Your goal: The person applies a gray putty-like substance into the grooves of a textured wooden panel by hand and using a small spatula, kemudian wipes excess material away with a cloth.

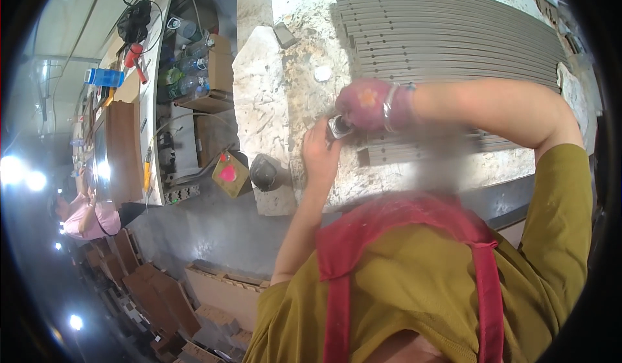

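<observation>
My bare left hand (320,148) is closed around a small round dark container (338,127) with a whitish top, at the left end of the grey slats. From the right, my right hand (368,105), in a purple-pink glove with a flower print, reaches over to the container. Its fingers are curled at the container's upper edge, and what they hold is hidden. Grey slats (453,35) with rows of dark holes lie side by side on the stained white worktable (301,104). A small white round piece (322,73) lies just beyond my hands.
A dark cup-like vessel (264,172) is at the table's left edge, beside an olive can with pink contents (228,172). Farther off is a grey block (284,35). Shelving on the left holds plastic bottles (189,78); a person in pink (94,219) is in the background.
</observation>
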`<state>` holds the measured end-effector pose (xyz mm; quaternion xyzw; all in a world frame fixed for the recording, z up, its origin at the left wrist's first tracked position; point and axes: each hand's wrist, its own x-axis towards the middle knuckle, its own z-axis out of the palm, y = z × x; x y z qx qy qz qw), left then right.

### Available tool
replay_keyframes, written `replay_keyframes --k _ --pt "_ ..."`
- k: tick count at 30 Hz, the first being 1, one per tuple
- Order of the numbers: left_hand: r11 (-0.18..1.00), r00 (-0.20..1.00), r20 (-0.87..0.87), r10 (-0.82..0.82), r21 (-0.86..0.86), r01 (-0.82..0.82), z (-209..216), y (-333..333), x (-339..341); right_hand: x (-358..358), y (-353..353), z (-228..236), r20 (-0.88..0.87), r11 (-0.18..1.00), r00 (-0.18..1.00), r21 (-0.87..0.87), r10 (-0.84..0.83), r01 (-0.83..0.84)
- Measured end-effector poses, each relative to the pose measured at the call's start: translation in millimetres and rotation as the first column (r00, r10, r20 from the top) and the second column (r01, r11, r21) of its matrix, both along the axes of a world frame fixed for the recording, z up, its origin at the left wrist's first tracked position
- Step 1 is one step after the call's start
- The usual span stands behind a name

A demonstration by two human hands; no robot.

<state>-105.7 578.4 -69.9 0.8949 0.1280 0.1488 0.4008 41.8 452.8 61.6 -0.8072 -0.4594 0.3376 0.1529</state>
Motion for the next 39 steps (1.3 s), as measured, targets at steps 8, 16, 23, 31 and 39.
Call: replay_keyframes --k 8,16,23,31,39 --pt "0.999 0.99 0.143 -0.016 -0.034 0.021 -20 8 1 -19 8 6 0.37 0.916 0.841 -0.232 0.395 -0.328" --pt "0.996 0.996 0.085 -0.009 0.084 0.002 -8 -1 0 6 18 -1 -0.051 0.992 0.998 -0.113 0.047 -0.052" --pt "0.999 0.997 0.064 0.036 0.005 -0.036 -7 0 -1 -2 11 16 0.232 0.972 0.946 -0.118 0.228 -0.205" --pt "0.987 0.996 -0.037 0.075 -0.141 -0.08 -8 5 0 -11 10 -20 0.525 0.86 0.701 -0.132 0.482 -0.493" --pt "0.991 0.994 -0.058 0.089 -0.1 -0.094 5 -1 2 2 0 21 0.436 0.936 0.852 0.058 0.29 -0.348"
